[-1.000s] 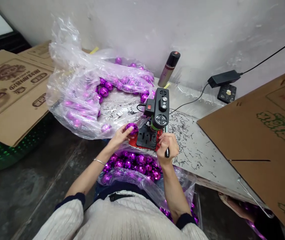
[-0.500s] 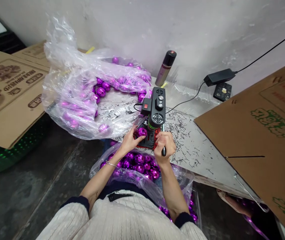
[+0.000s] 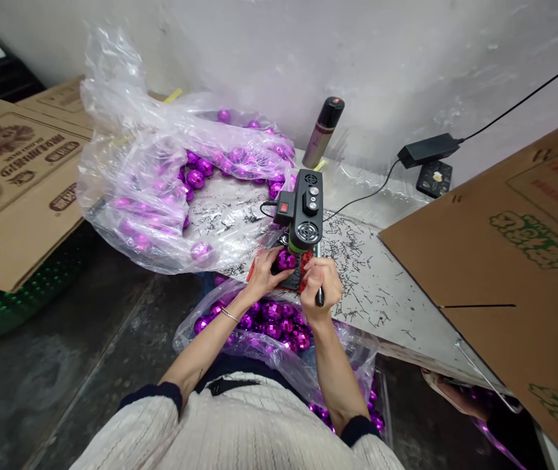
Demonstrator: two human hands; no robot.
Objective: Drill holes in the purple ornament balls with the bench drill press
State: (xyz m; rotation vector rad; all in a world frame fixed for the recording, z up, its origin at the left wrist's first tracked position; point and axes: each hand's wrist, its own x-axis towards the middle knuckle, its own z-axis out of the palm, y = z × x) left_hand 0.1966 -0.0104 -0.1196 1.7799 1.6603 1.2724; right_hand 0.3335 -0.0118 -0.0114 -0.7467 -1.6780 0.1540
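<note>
My left hand (image 3: 265, 273) is closed on a shiny purple mirror ball ornament (image 3: 286, 260), held at the foot of a small black bench machine (image 3: 307, 212). The ball sits just below the green-ringed lower end of the machine head. My right hand (image 3: 322, 282) is wrapped in a fist round a black-tipped lever handle (image 3: 320, 297) on the machine's right side. Under the ball lies the machine's red and black base (image 3: 291, 279), partly covered by my hands. An open plastic bag of purple ornaments (image 3: 273, 320) lies between my forearms.
A large clear bag (image 3: 146, 215) with more purple balls lies at left on the white table (image 3: 371, 287), strewn with small black bits. A spray can (image 3: 323, 132) and power adapter (image 3: 429, 151) stand by the wall. Cardboard boxes (image 3: 494, 261) flank both sides.
My left hand has brought the ball slightly right, in under the machine head. My right hand stays on the lever handle, nearly unmoved.
</note>
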